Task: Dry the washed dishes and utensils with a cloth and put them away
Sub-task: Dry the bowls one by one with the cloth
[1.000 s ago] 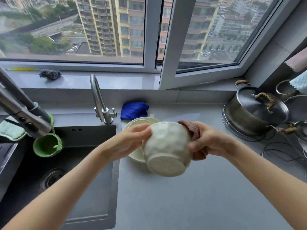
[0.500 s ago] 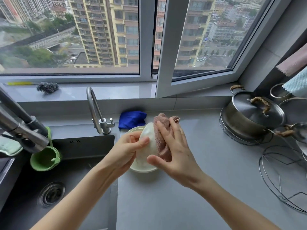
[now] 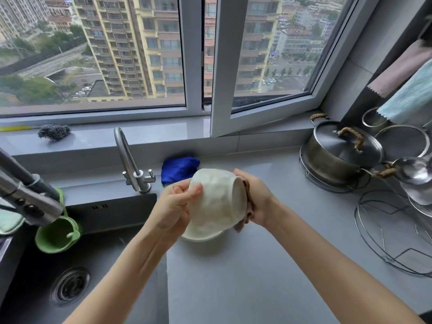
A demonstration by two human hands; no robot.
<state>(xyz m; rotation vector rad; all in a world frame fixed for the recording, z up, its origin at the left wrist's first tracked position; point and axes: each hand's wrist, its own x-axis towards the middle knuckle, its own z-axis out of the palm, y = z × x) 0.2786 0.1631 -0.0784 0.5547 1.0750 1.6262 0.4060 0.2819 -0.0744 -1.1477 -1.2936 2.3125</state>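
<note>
Bowl (image 3: 217, 202) held on its side above plate (image 3: 201, 236) on counter (image 3: 268, 265). Left hand (image 3: 174, 206) pinching rim to steady it. Right hand (image 3: 257, 202) curled round cloth (image 3: 245, 213), pressed to base, evidently to dry the underside. Putting away not yet begun.

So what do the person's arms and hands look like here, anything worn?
Both forearms are bare to the frame edge: no sleeves, gloves, watch or bracelets visible. No rings show on the left hand or the right hand, though some fingers are hidden.
</note>
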